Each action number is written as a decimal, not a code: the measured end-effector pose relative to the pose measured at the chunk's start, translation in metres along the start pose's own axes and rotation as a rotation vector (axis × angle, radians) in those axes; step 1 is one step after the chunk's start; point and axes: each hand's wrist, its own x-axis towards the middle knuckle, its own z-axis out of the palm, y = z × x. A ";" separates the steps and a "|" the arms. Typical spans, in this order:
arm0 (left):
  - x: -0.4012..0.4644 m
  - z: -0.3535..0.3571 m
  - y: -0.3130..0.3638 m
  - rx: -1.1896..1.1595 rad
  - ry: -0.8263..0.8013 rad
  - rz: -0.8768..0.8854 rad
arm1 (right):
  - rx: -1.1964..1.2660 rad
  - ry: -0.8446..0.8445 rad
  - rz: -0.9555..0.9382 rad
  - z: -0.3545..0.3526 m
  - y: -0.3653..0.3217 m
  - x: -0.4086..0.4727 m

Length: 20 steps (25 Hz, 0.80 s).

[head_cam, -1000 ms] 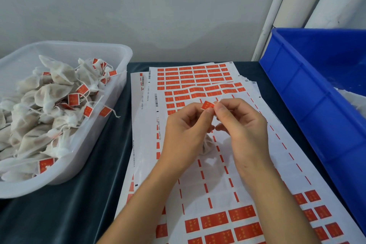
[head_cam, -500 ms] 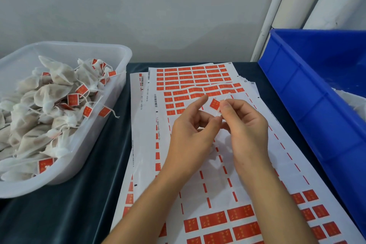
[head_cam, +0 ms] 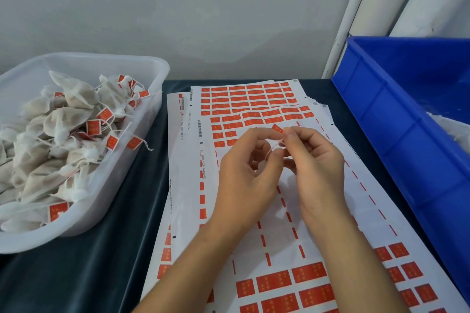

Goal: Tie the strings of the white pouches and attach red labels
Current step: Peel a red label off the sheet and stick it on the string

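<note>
My left hand (head_cam: 248, 180) and my right hand (head_cam: 316, 173) meet fingertip to fingertip above the label sheets (head_cam: 254, 107). Between them they pinch a small red label (head_cam: 277, 128) and a thin white string (head_cam: 270, 151) that runs down between the palms. The pouch on that string is hidden behind my hands. The sheets carry rows of red labels, with many spots peeled off in the middle.
A clear plastic tub (head_cam: 142, 109) at the left holds several white pouches with red labels (head_cam: 93, 126). A blue crate (head_cam: 396, 134) stands at the right, white material inside it. A dark cloth (head_cam: 114, 249) covers the table. White pipes (head_cam: 356, 7) rise behind the crate.
The label, held flat between both hands a second ago, now sits tilted at my right fingertips. My left index finger, raised half a second ago, has curled back onto the string.
</note>
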 end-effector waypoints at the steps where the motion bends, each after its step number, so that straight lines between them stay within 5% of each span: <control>1: 0.000 0.000 0.000 0.017 0.026 0.008 | -0.007 -0.008 -0.003 0.000 0.000 0.000; 20: 0.005 -0.005 -0.003 0.269 0.106 0.057 | -0.038 -0.093 -0.025 -0.005 -0.002 0.002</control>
